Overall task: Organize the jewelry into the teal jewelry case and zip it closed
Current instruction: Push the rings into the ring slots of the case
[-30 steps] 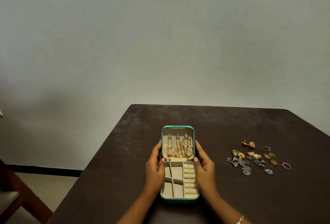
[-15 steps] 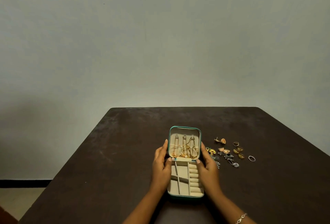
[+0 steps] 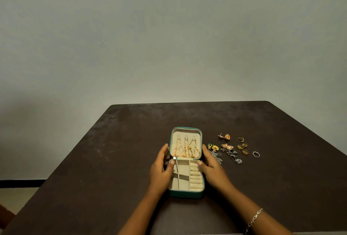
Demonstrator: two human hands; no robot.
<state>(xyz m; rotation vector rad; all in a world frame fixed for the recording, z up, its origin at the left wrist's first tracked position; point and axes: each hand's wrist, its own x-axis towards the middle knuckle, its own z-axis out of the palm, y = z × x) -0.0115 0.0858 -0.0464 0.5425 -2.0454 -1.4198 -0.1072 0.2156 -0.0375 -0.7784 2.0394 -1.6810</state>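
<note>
Bracing the teal jewelry case (image 3: 185, 194) from both sides, I have my left hand (image 3: 161, 169) curled against its left wall, thumb hooked over the rim near the hinge, and my right hand (image 3: 213, 167) laid flat along its right wall, thumb tip touching the rim. My fingers (image 3: 206, 152) are loosely spread on both hands, pressing the case rather than pinching anything; neither hand holds a piece of jewelry.

The case sits open near the middle of the tabletop (image 3: 112, 150), lid (image 3: 186, 131) tilted up on the far side with gold chains (image 3: 187, 149) hanging inside it. The near tray looks empty: plain compartments on the left, ring rolls (image 3: 196, 178) on the right.

Just right of the case lie the loose pieces: silver and flower earrings (image 3: 216, 152) nearest my right hand, shell-shaped studs (image 3: 225, 137) farther off, gold rings (image 3: 243, 145) beyond those, and a silver ring (image 3: 256, 154) furthest right.

I judge the chains done and the tray next. My right hand should lift off and pinch one small piece, while my left steadies the case.
</note>
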